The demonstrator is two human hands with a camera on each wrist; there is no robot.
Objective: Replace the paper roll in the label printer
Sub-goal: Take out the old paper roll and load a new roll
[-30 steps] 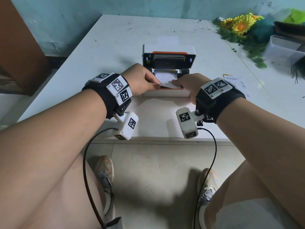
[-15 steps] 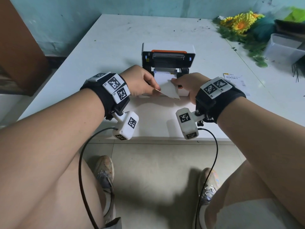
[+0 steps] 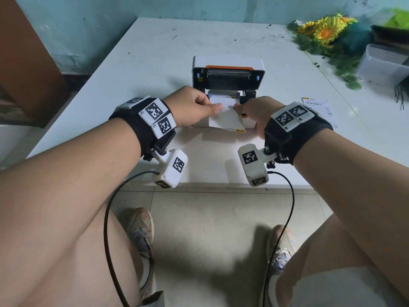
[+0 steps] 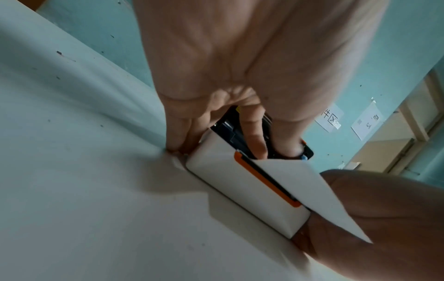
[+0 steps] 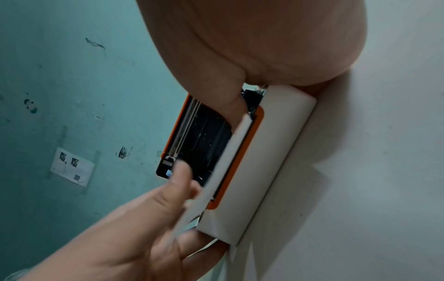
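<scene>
A white tabletop (image 3: 155, 63) carries a white label printer (image 3: 228, 63) with orange trim, its lid raised to expose the black mechanism inside. It sits near the middle of the surface, directly ahead of a seated person. A strip of white label paper (image 3: 225, 117) runs out of the open bay and over the printer's front edge. The left hand (image 3: 190, 105) pinches the strip's left edge between thumb and curled fingers; the right hand (image 3: 254, 111) pinches the right edge the same way. A printed label (image 3: 315, 105) lies flat to the right, and artificial sunflowers (image 3: 325, 32) sit at the far right corner.
</scene>
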